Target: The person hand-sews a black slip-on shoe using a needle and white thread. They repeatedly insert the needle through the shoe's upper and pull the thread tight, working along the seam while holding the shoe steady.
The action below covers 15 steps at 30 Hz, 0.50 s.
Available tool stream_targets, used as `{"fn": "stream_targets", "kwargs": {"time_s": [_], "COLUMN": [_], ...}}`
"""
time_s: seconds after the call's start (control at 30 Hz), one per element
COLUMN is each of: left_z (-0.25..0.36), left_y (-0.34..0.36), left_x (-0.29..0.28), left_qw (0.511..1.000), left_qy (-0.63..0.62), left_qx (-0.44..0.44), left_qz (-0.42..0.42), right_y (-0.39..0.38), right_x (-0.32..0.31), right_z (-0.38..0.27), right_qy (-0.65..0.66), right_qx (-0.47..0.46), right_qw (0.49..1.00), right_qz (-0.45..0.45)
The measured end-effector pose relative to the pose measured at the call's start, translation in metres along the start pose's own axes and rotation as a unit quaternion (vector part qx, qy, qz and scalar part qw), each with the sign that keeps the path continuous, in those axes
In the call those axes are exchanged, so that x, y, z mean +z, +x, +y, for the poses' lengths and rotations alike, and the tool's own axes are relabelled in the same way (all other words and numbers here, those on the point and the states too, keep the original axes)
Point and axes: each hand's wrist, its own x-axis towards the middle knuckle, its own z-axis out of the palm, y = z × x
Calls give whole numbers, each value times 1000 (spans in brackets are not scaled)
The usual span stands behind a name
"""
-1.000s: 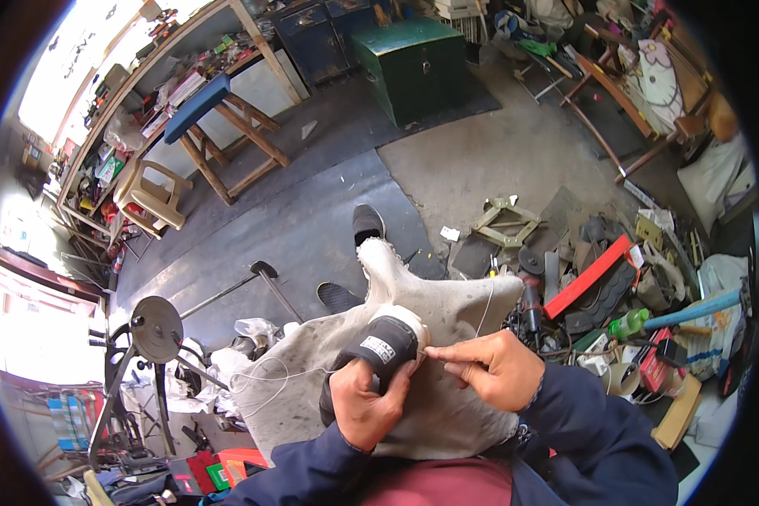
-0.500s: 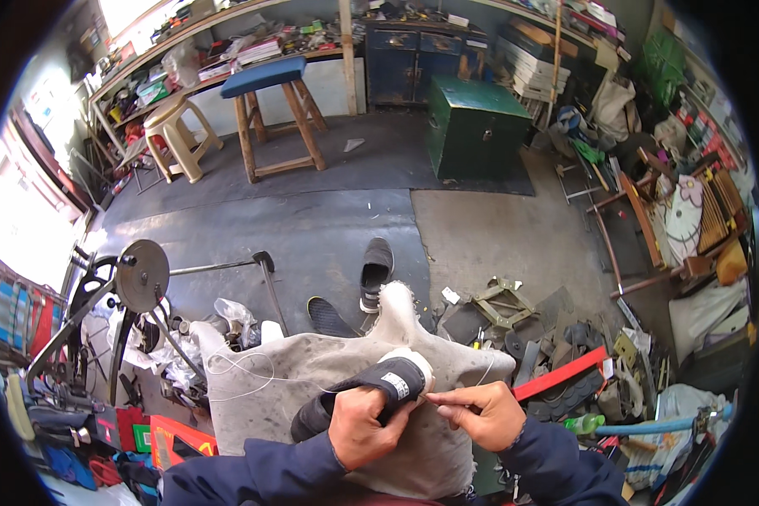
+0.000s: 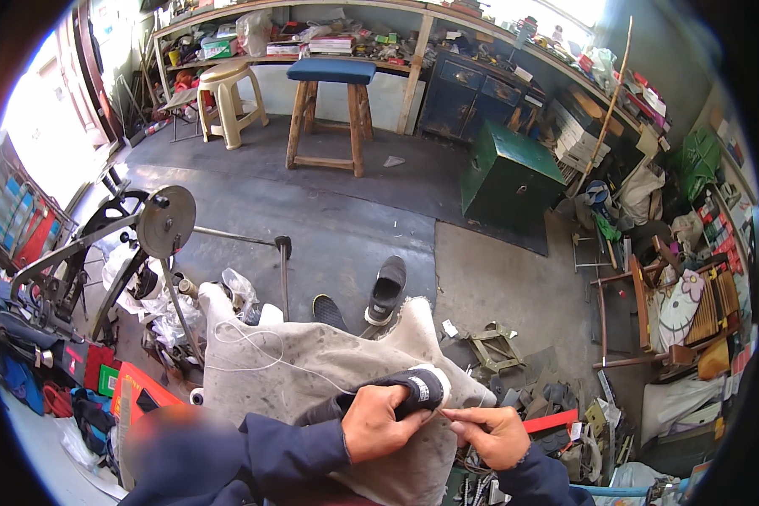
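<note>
My left hand [image 3: 378, 422] is closed around a black shoe [image 3: 423, 384] with a white sole and a pale patch on its upper. At the sole's edge, my right hand [image 3: 485, 434] pinches a thin needle-like tool, too small to make out well. The shoe rests on a spotted grey cloth [image 3: 270, 388] spread over my lap. A loose white cord lies in loops on the cloth and runs toward the shoe. Beyond the cloth stand another dark shoe [image 3: 388, 291] and a black sole-shaped piece [image 3: 328, 310].
A metal hand-wheel machine [image 3: 164, 221] stands at left. A blue-topped stool [image 3: 331, 72], plastic stool [image 3: 223, 80] and green chest [image 3: 508, 177] are ahead. Scrap, a red bar [image 3: 551, 419] and a scissor jack [image 3: 493, 346] lie at right, near folded chairs [image 3: 696, 304].
My view has swung upward, bringing more shelves into sight and putting hands and shoe lower in the picture. Both hands keep their hold at the shoe's sole.
</note>
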Motion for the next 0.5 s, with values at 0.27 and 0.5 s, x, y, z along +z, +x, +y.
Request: {"fn": "stream_targets", "kwargs": {"time_s": [0.27, 0.5], "left_z": [-7, -9], "left_y": [-1, -5], "left_x": [5, -2], "left_qw": [999, 998], "left_qy": [-17, 9], "left_qx": [38, 44], "left_qz": [21, 35], "right_y": [5, 16], "right_x": [-9, -7], "right_z": [6, 6], "right_qy": [-186, 175], "right_qx": [-156, 160], "right_qw": [970, 971], "right_qz": [12, -14]}}
